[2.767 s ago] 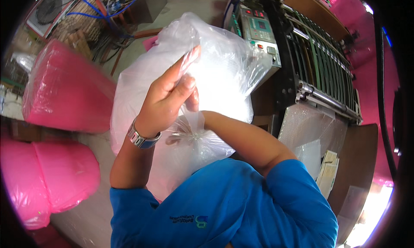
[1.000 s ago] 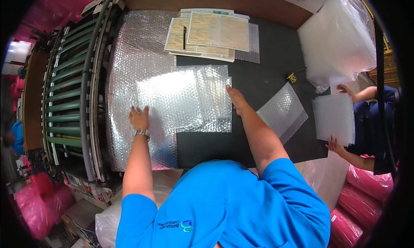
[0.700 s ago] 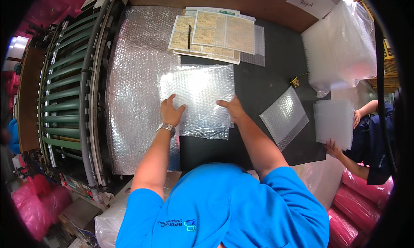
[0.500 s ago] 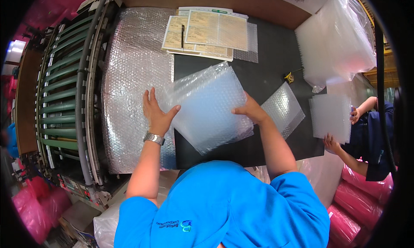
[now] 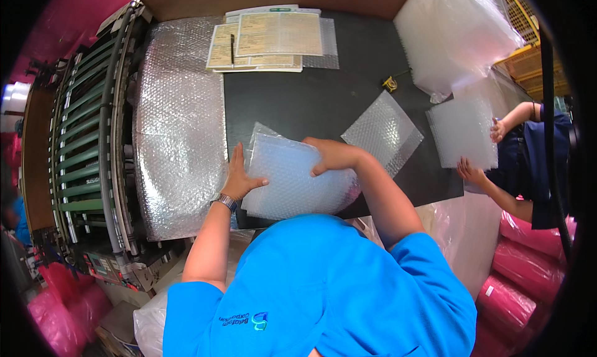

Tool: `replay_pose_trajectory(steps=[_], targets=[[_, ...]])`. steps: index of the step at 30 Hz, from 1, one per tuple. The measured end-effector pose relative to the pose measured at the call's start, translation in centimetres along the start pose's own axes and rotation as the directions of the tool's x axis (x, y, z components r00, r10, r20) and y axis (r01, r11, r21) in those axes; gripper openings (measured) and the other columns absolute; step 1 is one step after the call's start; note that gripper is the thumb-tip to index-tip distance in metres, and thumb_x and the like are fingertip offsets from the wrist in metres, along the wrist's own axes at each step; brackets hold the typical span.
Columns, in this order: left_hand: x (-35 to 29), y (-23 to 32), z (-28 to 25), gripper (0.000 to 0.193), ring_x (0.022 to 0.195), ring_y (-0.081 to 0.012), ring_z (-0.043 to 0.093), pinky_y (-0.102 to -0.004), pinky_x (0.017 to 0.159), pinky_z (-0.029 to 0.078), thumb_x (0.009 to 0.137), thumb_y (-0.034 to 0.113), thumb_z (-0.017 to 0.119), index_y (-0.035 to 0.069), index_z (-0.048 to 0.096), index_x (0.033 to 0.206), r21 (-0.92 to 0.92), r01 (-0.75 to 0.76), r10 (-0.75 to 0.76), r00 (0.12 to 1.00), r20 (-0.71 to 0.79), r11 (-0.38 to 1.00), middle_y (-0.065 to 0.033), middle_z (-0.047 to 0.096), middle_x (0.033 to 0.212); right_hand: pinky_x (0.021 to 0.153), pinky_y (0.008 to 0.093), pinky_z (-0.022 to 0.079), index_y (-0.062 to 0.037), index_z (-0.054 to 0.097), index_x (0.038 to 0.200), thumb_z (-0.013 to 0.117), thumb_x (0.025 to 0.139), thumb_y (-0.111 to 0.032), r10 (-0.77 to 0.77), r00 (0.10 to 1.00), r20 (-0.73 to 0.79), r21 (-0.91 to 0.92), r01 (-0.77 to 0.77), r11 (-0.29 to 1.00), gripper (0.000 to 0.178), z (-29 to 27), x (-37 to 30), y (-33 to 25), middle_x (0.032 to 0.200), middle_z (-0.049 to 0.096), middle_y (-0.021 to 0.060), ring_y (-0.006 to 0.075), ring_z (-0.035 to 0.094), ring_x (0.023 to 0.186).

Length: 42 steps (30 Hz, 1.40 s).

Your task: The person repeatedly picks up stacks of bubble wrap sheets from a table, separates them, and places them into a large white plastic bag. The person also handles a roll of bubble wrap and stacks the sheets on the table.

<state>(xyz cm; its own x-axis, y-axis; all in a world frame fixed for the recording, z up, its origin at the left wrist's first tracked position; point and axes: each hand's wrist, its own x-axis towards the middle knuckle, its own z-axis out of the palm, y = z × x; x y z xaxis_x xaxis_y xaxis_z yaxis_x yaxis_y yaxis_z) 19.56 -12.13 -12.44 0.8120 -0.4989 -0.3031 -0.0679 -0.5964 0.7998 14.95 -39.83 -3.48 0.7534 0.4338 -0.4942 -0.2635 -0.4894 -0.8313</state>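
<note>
A small stack of clear bubble wrap sheets (image 5: 289, 177) stands tilted at the near edge of the black table, close to my body. My right hand (image 5: 333, 156) grips its upper right edge, thumb in front and fingers behind. Along the left edge lies my left hand (image 5: 241, 180), fingers stretched out and thumb resting on the front of the sheets; a metal watch is on that wrist. Right of the stack, other bubble wrap sheets (image 5: 384, 130) lie on the black table (image 5: 367, 46).
A long bubble wrap strip (image 5: 180, 127) covers the table's left side, beside a roller conveyor (image 5: 81, 146). Papers (image 5: 273, 37) with a pen (image 5: 232, 49), a yellow tape measure (image 5: 390, 83) and a bagged stack (image 5: 454, 40) lie farther back. A co-worker's hands (image 5: 471, 172) hold sheets (image 5: 463, 133) at right.
The stack has come nearer my body and been turned more upright and square. My right hand has shifted to its top edge. The view has moved a little.
</note>
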Motion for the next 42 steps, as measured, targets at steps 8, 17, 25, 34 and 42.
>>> replay_pose_trajectory(steps=[8, 17, 25, 34, 42], targets=[[-0.8, -3.8, 4.4, 0.09, 0.106, -0.0276, 0.045, -0.0357, 0.089, 0.038, 0.061, 0.024, 0.075, -0.004, 0.018, 0.125, -0.402, 0.352, -0.298, 0.935, 0.191, 0.846, -0.0211, 0.043, 0.117, 0.088, 0.0383, 0.037, -0.006, 0.039, 0.12, 0.071, 0.061, -0.029, -0.004, 0.561, -0.828, -0.14, -0.2, 0.97, 0.071, 1.9, 1.5, 5.7, 0.119, 0.044, 0.0184, 0.0333, 0.042, 0.11], [-0.7, -1.1, 6.2, 0.062, 0.099, -0.0258, 0.051, -0.0363, 0.084, 0.042, 0.067, 0.013, 0.069, -0.002, 0.035, 0.117, -0.659, 0.477, -0.327, 0.879, 0.347, 0.581, -0.0175, 0.05, 0.109, 0.087, 0.0367, 0.037, 0.0015, 0.033, 0.12, 0.068, 0.068, -0.033, 0.722, 0.607, -0.332, 0.819, -0.195, 0.54, 0.071, 11.2, -2.5, 14.0, 0.11, 0.047, 0.0148, 0.0244, 0.045, 0.103], [-4.2, 1.5, 2.7, 0.051, 0.104, -0.0202, 0.046, -0.0318, 0.087, 0.038, 0.072, 0.013, 0.062, 0.001, 0.04, 0.117, 0.154, -0.469, 0.454, 0.883, 0.122, 0.87, -0.0099, 0.047, 0.114, 0.094, 0.0338, 0.031, -0.0037, 0.035, 0.121, 0.072, 0.059, -0.011, 0.048, 0.784, -0.619, 0.619, 0.449, 0.644, 0.073, 3.6, -6.5, 9.5, 0.114, 0.046, 0.0104, 0.022, 0.044, 0.107], [-3.7, -1.4, 3.2, 0.058, 0.113, -0.02, 0.037, -0.0293, 0.097, 0.029, 0.082, 0.025, 0.052, 0.004, 0.025, 0.129, -0.779, 0.068, 0.005, 0.996, 0.091, 0.623, -0.0106, 0.036, 0.125, 0.101, 0.0306, 0.021, -0.0085, 0.038, 0.123, 0.073, 0.055, -0.003, -0.26, 0.838, -0.479, 0.106, 0.35, 0.931, 0.076, 3.5, -4.4, 9.7, 0.131, 0.03, 0.011, 0.0225, 0.025, 0.123], [-3.6, -4.4, 4.8, 0.047, 0.111, -0.0227, 0.042, -0.0305, 0.092, 0.033, 0.073, 0.017, 0.061, 0.003, 0.045, 0.115, 0.597, -0.383, 0.519, 0.852, -0.066, 0.704, -0.0137, 0.045, 0.12, 0.083, 0.0305, 0.041, -0.0037, 0.05, 0.106, 0.071, 0.061, -0.006, 0.002, 0.845, -0.535, 0.512, 0.323, 0.796, 0.049, 4.4, -2.9, 8.6, 0.099, 0.057, 0.0052, 0.0182, 0.052, 0.093]])
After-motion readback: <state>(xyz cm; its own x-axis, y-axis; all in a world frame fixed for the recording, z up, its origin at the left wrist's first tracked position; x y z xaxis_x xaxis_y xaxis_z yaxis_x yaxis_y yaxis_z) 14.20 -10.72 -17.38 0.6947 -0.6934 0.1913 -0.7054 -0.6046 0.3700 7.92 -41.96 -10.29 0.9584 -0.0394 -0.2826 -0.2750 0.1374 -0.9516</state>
